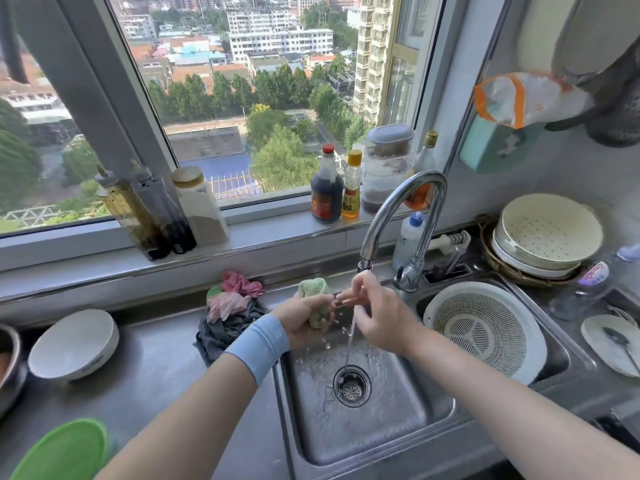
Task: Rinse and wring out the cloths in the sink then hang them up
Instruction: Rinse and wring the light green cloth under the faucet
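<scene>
My left hand (304, 318) grips a balled-up pale green cloth (313, 289) over the back of the steel sink (398, 420), and drops fall from it. My right hand (375, 315) is just right of it, fingers loosely spread under the faucet spout (365, 265), holding nothing. A thin stream of water runs down past it to the drain (352, 386). A pile of cloths lies on the counter left of the sink: a pink cloth (235, 294) on top of a grey cloth (225, 329).
White bowl (74, 344) and green lid (62, 452) sit on the left counter. A white colander (485, 327) fills the right basin. Stacked strainers (547, 233), a plate with spoon (613, 341), and bottles (327, 185) on the windowsill surround the sink.
</scene>
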Motion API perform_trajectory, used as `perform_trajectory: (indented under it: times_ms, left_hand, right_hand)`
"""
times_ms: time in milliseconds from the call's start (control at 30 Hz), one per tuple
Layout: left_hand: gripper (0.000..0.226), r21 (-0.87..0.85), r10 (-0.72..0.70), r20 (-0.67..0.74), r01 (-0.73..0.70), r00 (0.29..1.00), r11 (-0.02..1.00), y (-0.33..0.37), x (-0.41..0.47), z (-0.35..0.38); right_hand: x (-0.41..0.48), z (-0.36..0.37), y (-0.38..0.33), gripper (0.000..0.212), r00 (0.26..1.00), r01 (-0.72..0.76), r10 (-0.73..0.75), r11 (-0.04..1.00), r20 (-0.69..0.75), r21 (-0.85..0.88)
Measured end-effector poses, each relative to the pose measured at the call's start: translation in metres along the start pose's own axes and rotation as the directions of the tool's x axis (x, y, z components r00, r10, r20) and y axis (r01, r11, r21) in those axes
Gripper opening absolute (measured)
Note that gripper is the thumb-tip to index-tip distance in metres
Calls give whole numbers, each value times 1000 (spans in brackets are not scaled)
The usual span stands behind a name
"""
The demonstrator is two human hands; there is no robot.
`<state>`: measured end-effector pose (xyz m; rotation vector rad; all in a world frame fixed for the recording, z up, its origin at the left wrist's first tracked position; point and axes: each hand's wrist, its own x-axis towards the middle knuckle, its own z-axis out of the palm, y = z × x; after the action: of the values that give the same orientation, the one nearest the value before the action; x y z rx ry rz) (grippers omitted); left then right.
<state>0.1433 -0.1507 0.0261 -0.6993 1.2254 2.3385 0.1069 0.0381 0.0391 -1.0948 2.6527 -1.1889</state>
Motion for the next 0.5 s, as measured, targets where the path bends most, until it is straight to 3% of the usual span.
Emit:
perform_trajectory:
  times_ms: [67, 167, 233, 300, 367, 500]
  left_hand:
    - [27, 249, -42, 38, 31, 998, 968, 8, -4, -6]
    - [22, 532, -161, 255, 1, 954, 847, 22, -16, -1]
    - [15, 618, -236, 327, -18, 915, 786, 29, -23, 11]
    - [14, 666, -288, 316, 5, 904, 746, 34, -25, 19]
    - [14, 720, -320, 288, 16, 903, 693, 38, -25, 24]
    - [18, 856, -295, 186, -7, 937, 518, 33, -15, 31]
  right_hand:
    - [3, -11, 5, 50, 989, 147, -148, 980, 1, -132]
    - [12, -16, 10, 83, 859, 510, -419, 752, 294, -417]
    - [20, -14, 8, 94, 790, 611, -467, 649, 396, -454]
    - [27, -10, 6, 102, 781, 623, -510, 584, 362, -521]
    - [32, -9, 1, 92, 802, 568, -520, 515, 293, -642]
    - [36, -13, -8, 36, 869, 476, -378, 460, 319, -750]
